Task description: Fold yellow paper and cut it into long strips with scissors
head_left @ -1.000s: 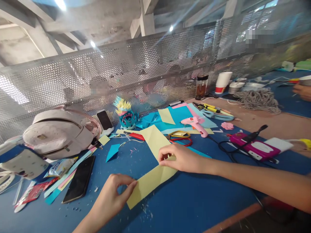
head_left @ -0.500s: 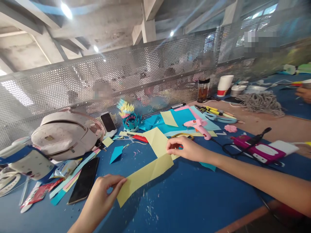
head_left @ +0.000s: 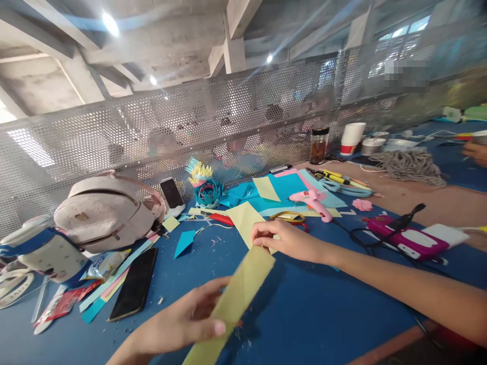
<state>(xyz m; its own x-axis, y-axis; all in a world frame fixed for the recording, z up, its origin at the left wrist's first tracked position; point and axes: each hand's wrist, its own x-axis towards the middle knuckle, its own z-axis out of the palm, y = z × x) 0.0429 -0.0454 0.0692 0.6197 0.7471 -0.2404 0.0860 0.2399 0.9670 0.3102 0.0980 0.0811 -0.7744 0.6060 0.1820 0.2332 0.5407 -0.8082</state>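
A long yellow paper strip (head_left: 243, 289) slants above the blue tabletop, its near end running past the bottom edge of the view. My right hand (head_left: 281, 238) pinches its far end between thumb and fingertips. Lower down, my left hand (head_left: 182, 319) has its thumb over the strip and its fingers behind it. Just beyond my right hand lies a yellow paper sheet (head_left: 245, 220), partly hidden by it. Yellow-handled scissors (head_left: 291, 217) and a pink hot glue gun (head_left: 312, 200) lie close by on the right.
At the back stands a folded-paper piece (head_left: 205, 187) in blue and yellow. A pale backpack (head_left: 106, 213), a mug (head_left: 49, 256) and a black phone (head_left: 135, 284) are on the left. A purple device (head_left: 407, 235) with cables and grey cord (head_left: 411, 165) lie right.
My left hand has moved right and along the strip, its thumb now over the paper. The strip has swung steeper, with its near end toward me. My right hand has shifted slightly left.
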